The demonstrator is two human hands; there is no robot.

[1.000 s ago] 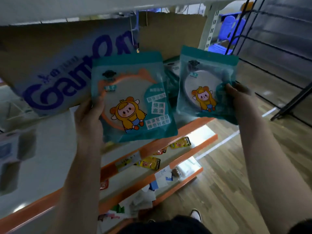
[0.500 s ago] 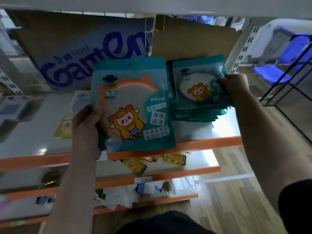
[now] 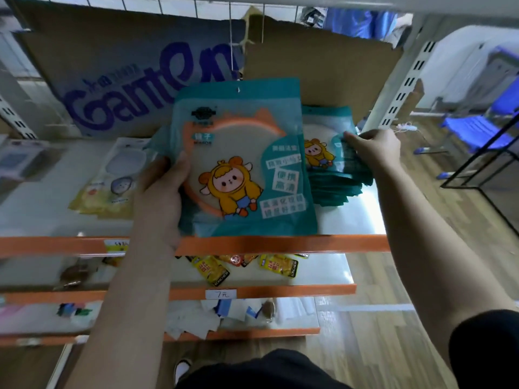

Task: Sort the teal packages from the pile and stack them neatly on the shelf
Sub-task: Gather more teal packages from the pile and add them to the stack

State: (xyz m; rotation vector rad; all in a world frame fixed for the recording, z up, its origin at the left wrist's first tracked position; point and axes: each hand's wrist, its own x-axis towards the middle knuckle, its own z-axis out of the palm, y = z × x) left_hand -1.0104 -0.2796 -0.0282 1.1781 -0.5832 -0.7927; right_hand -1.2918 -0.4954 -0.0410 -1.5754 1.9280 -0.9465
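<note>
Teal package [image 3: 247, 164] up front, stack of teal packages [image 3: 337, 189] behind it on the shelf [image 3: 280, 244].
The package stands upright in the left grip [image 3: 160, 197], showing a yellow-hooded cartoon figure and an orange-rimmed disc. The stack lies flat, slightly fanned, at the shelf's right end, with the right grip [image 3: 373, 148] holding its top right edge.

Head camera looks down, seemingly close, at the shelf [image 3: 280, 244].

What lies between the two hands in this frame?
In the head view, the teal package gripped by the left hand fills most of it; the right hand grips the teal stack just behind.
</note>
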